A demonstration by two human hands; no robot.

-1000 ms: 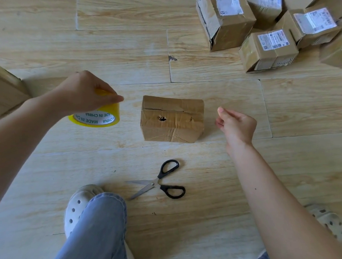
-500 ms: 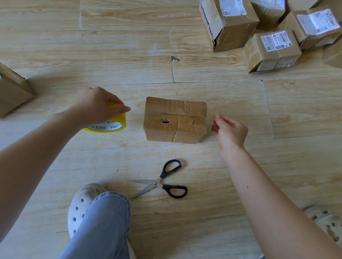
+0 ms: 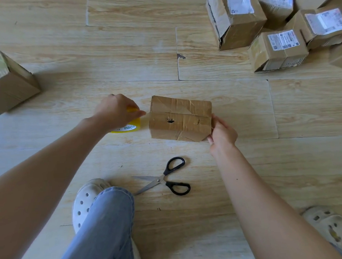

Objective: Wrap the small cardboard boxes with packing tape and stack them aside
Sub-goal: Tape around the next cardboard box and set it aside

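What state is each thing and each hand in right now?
left hand: grips the yellow roll of packing tape.
right hand: holds the right end of the small brown cardboard box.
small brown cardboard box: closed, creased, hole in top, on the wooden floor.
yellow roll of packing tape: beside the box's left end.
black-handled scissors: blades open, on the floor.
labelled cardboard boxes: piled at far right.
plain cardboard box: alone at far left.

Home floor: wood-look tiles (image 3: 122,52), labelled parcels (image 3: 277,50), clogs (image 3: 86,201).
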